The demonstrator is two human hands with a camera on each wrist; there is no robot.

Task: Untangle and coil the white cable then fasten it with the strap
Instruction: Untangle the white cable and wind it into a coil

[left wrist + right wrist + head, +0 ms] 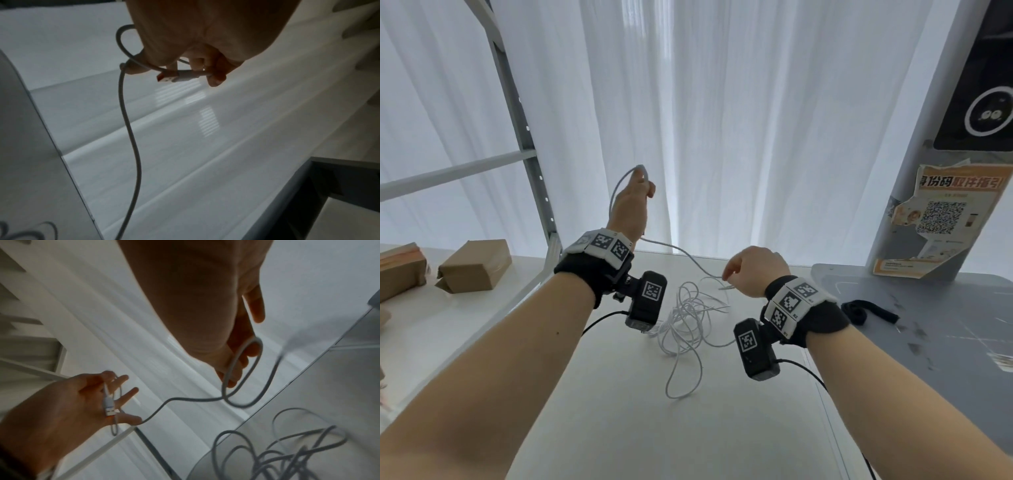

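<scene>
The white cable (688, 255) runs between my two raised hands, and the rest of it lies as a loose tangle (683, 320) on the white table (619, 428). High above the table's far edge, my left hand (645, 185) pinches the cable just behind its USB plug (170, 77), with a small loop sticking out above the hand. My right hand (729, 277), lower and to the right, has its fingers curled round the cable (242, 352). The black strap (859, 310) lies by itself on the grey mat (945, 342), right of my right wrist.
Brown cardboard boxes (476, 265) sit on a shelf surface to the left, beside a grey metal rack upright (530, 164). A grey column with a torn QR-code poster (941, 219) stands at the right. White curtains hang behind the table.
</scene>
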